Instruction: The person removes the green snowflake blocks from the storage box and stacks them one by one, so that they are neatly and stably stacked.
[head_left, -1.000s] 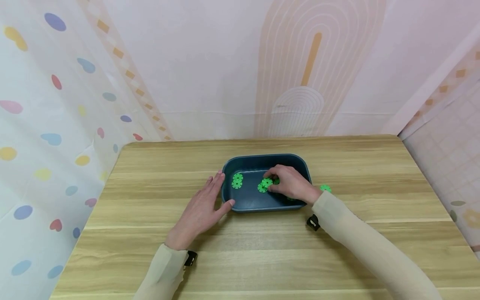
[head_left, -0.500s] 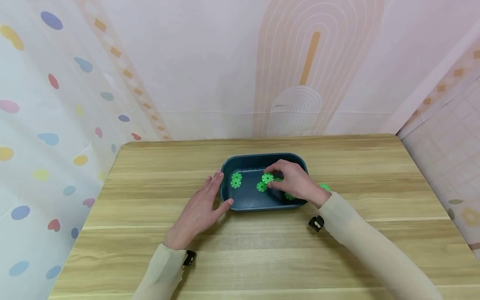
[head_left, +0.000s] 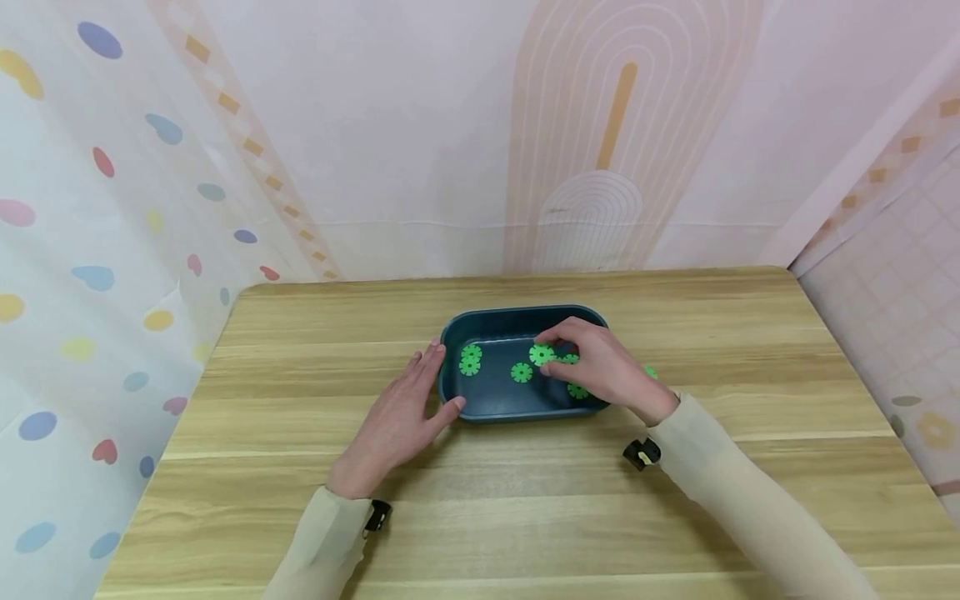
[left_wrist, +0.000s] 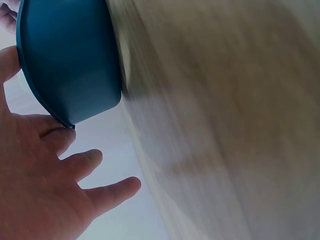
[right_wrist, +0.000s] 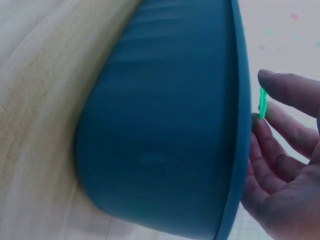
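A dark blue rectangular bin (head_left: 495, 403) with rounded corners sits on the table, several green snowflake discs lying in it. Over its right half my right hand (head_left: 600, 362) pinches one green notched disc (head_left: 541, 355) between thumb and fingers; the right wrist view shows this disc (right_wrist: 262, 102) edge-on, above the rim. Beneath it lie a single disc (head_left: 521, 372) and others (head_left: 577, 390) partly hidden by the hand. Two overlapping discs (head_left: 470, 361) are at the left end. My left hand (head_left: 393, 421) rests with spread, fairly straight fingers against the bin's left rim.
Another green disc (head_left: 650, 372) lies on the wooden table (head_left: 510, 500) right of the bin, partly behind the right wrist. A patterned curtain (head_left: 420, 150) hangs along the table's back edge and left side. A black strap piece (head_left: 642, 454) shows under the right sleeve.
My right hand has lifted the pinched disc up a little and slightly to the right, apart from the disc below it. The left hand stays at the bin's rim.
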